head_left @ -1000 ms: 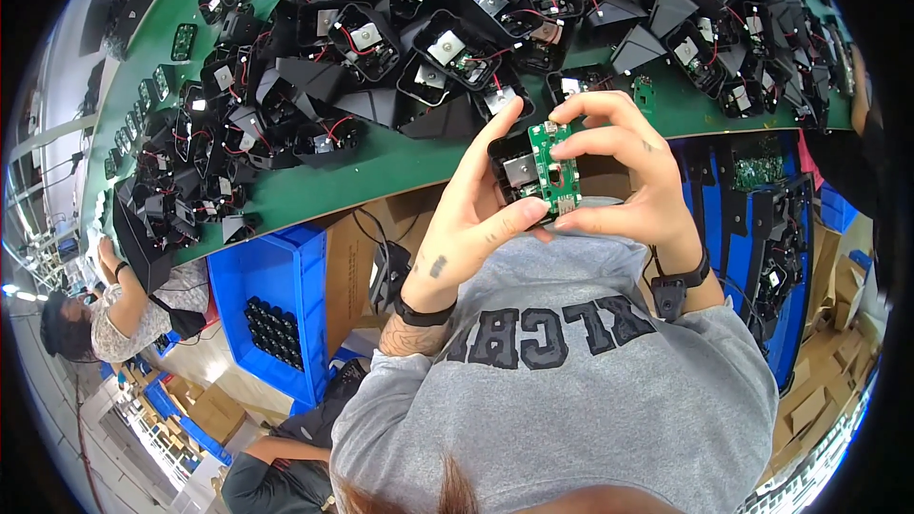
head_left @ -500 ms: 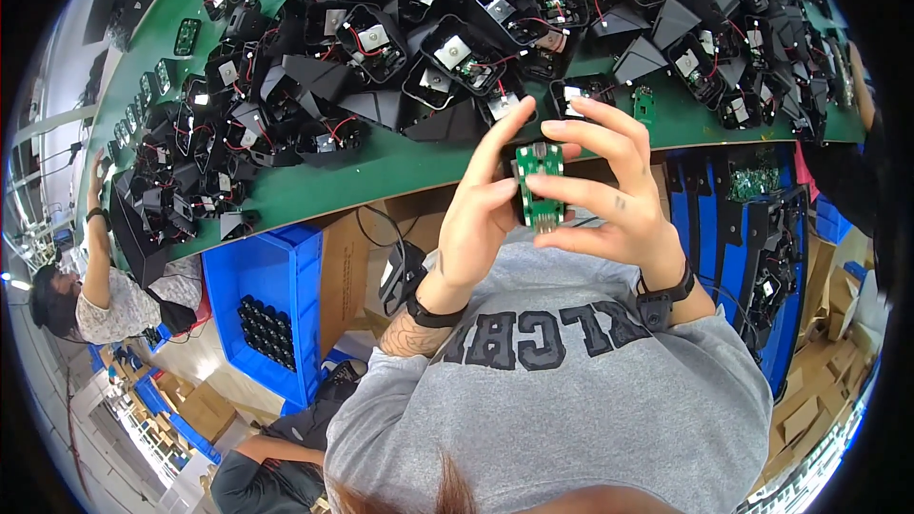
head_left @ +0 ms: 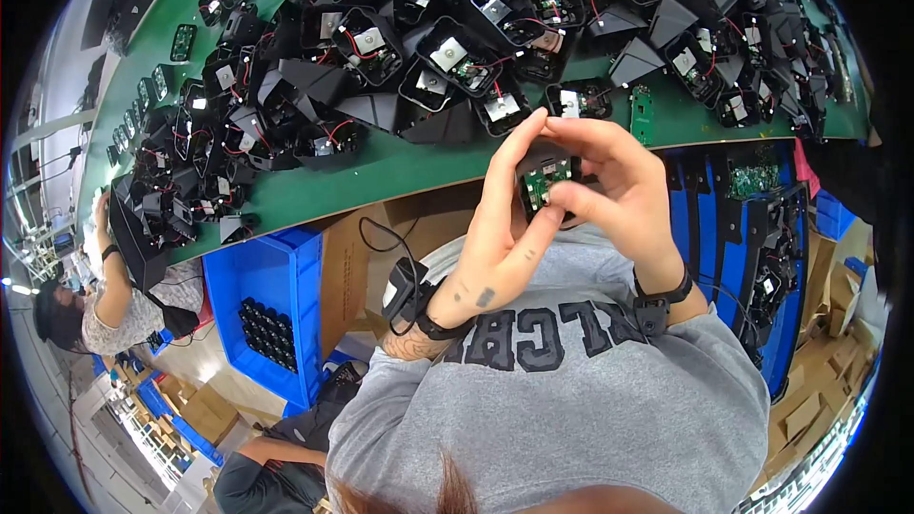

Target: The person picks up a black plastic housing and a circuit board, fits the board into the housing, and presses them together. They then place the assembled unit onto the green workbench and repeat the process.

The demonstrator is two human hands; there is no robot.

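Observation:
Between my two hands sits a small green circuit board, its face partly covered by my thumbs. A dark housing edge surrounds it, mostly hidden by my fingers. My left hand is wrapped round the left side, thumb pressed on the board's lower part. From the right, my right hand curls round the same piece, its thumb also on the board. The fingertips of both hands meet at the far side. Just beyond, on the green table, lie open black housings with red wires and silvery metal plates inside.
A loose green board lies on the table right of my hands. Below the edge at left stands a blue bin with black parts, beside a cardboard box. Blue racks stand at right. Another person works at far left.
My left thumb has come over onto the board, and my right hand's fingers have closed in around it. Less of the board shows, and it looks tilted.

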